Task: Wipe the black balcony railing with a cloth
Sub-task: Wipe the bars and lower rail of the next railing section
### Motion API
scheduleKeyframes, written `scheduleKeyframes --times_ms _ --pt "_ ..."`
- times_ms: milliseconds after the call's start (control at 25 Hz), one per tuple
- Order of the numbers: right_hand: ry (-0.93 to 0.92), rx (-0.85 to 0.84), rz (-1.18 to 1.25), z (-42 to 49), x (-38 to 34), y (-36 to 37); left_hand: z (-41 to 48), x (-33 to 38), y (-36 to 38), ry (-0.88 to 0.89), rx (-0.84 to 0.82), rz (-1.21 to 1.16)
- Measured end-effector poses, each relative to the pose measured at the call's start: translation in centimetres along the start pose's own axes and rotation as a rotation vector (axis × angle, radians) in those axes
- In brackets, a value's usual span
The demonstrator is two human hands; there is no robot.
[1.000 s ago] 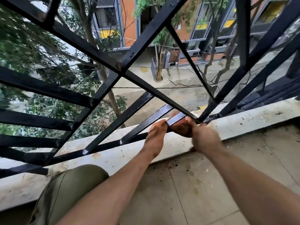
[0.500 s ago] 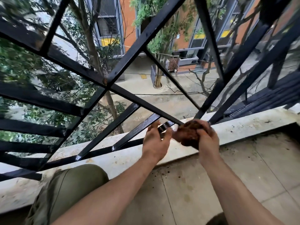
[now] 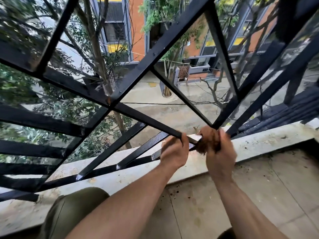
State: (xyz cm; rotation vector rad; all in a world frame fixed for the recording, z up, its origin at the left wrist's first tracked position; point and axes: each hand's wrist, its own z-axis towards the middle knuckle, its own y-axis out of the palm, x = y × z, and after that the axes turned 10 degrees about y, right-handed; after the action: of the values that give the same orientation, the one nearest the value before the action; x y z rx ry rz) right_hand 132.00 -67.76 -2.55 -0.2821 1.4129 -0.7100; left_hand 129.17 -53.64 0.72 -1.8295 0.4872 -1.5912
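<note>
Two hands in the head view, both at the black balcony railing (image 3: pixel 138 116). We note the left hand (image 3: pixel 173 152) at about 6 o'clock of centre, its fingers curled over a slanting bar and gripping it. Just to its 3 o'clock side, the right hand (image 3: pixel 220 157) is clenched round a bunched brown cloth (image 3: pixel 207 142), which is pressed onto the same bar, low down where several bars meet near the ledge (image 3: pixel 259 144). A short pale, shiny stretch of bar shows between the hands.

The ledge is pale, stained stone under the railing, running from 8 o'clock to 3 o'clock. The floor tiles (image 3: pixel 259 195) at 5 o'clock are speckled with dark grit. We see a knee (image 3: pixel 74 209) in olive fabric at 7 o'clock. Through the bars, a tree (image 3: pixel 96 49) stands at 11 o'clock, an orange and grey building (image 3: pixel 136 28) at 12 and the street (image 3: pixel 164 114) near centre.
</note>
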Motion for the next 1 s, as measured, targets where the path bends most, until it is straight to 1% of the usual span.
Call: scheduleKeyframes --times_ms 40,80,120,160,200,240,280,320,400,440,480,560,600,640,720,760,800,840,880,920,960,1000 --pt "-0.103 0.105 -0.022 0.4 0.1 -0.3 0.1 -0.1 0.3 0.023 0.029 0.023" --pt "-0.201 0.107 -0.044 0.4 0.8 -0.1 0.2 -0.2 0.5 0.047 0.056 0.041" --pt "-0.246 0.04 -0.102 -0.2 1.2 0.3 0.2 -0.2 0.6 0.072 0.08 0.047" --pt "-0.235 -0.084 -0.164 -0.5 1.5 1.1 0.2 -0.2 0.6 0.105 0.098 0.037" --pt "-0.168 -0.223 -0.218 -0.6 1.6 1.6 0.1 -0.4 0.7 0.124 0.104 0.016" --pt "-0.082 -0.296 -0.24 -0.1 1.5 1.8 0.2 -0.5 0.8 0.135 0.104 0.002" --pt "-0.009 -0.281 -0.246 0.7 0.6 1.5 0.5 -0.5 0.8 0.134 0.102 -0.001" --pt "0.004 -0.23 -0.221 1.3 0.1 1.2 0.6 -0.7 0.8 0.126 0.098 -0.003" --pt "-0.082 -0.086 -0.211 1.2 0.1 0.9 0.6 -0.8 1.0 0.121 0.092 -0.003" --pt "-0.114 -0.091 -0.3 0.6 0.3 1.5 0.6 -0.8 1.0 0.125 0.09 0.007" --pt "-0.108 -0.145 -0.408 0.3 0.6 2.2 0.6 -0.7 0.8 0.129 0.083 0.013" --pt "0.024 -0.33 -0.592 1.0 -0.5 2.9 0.8 -1.0 0.7 0.128 0.071 0.008" --pt "0.085 -0.363 -0.667 1.4 -2.1 2.3 0.8 -0.9 0.7 0.121 0.062 0.02" --pt "0.084 -0.329 -0.656 2.0 -2.8 1.9 0.9 -0.9 0.6 0.114 0.047 0.026" --pt "-0.01 -0.203 -0.424 1.7 -2.9 0.6 0.9 -0.9 0.5 0.076 0.005 0.026" --pt "-0.03 -0.195 -0.345 1.0 -2.4 0.1 1.0 -0.8 0.4 0.052 -0.007 0.029" --pt "-0.031 -0.244 -0.292 0.2 -1.8 -0.4 0.9 -0.6 0.2 0.033 -0.022 0.028" --pt "0.034 -0.308 -0.255 -0.3 -1.5 -1.0 0.6 -0.2 0.1 0.003 -0.036 0.016" --pt "0.1 -0.327 -0.225 -0.7 -1.1 -1.6 0.3 0.6 -0.3 -0.047 -0.042 0.021" --pt "0.146 -0.269 -0.149 -0.9 -1.6 -2.1 -0.2 1.3 -0.6 -0.114 -0.022 0.033" --pt "0.174 -0.161 -0.032 -0.7 -3.1 -2.9 -0.9 2.1 -0.9 -0.181 0.027 0.043" --pt "0.14 -0.048 0.13 -0.2 -5.3 -3.9 -1.7 3.0 -1.0 -0.223 0.091 0.06"
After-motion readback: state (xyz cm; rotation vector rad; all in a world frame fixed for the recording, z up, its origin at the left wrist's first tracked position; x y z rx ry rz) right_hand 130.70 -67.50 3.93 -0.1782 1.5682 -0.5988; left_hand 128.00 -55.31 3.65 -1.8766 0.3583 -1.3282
